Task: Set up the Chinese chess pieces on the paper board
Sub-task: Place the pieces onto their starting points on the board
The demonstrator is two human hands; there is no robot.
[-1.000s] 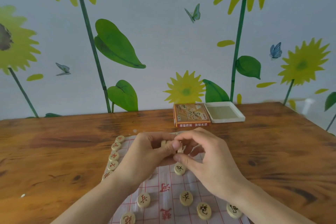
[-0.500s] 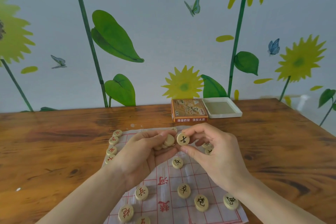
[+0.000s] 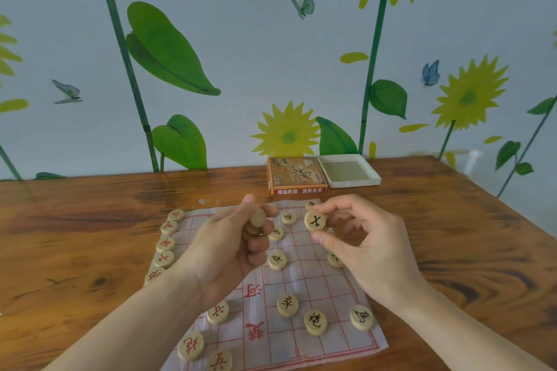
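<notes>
Now right hand (image 3: 373, 247) pinches black-marked round piece (image 3: 314, 220); left hand (image 3: 229, 247) clutches stacked pieces (image 3: 254, 224).

Left hand (image 3: 229, 247) curled, gripping; right hand (image 3: 364, 244) pinching, thumb and forefinger.

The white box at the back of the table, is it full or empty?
Empty. The white box lies open side up beside the orange box, and only its bare greenish bottom shows, no pieces.

piece in right hand (image 3: 373, 245): black 士 (image 3: 314, 220) | paper board (image 3: 316, 337): red 河 (image 3: 252, 291) | near-edge piece: red 兵 (image 3: 220, 360) | box (image 3: 296, 175) print: not legible
</notes>
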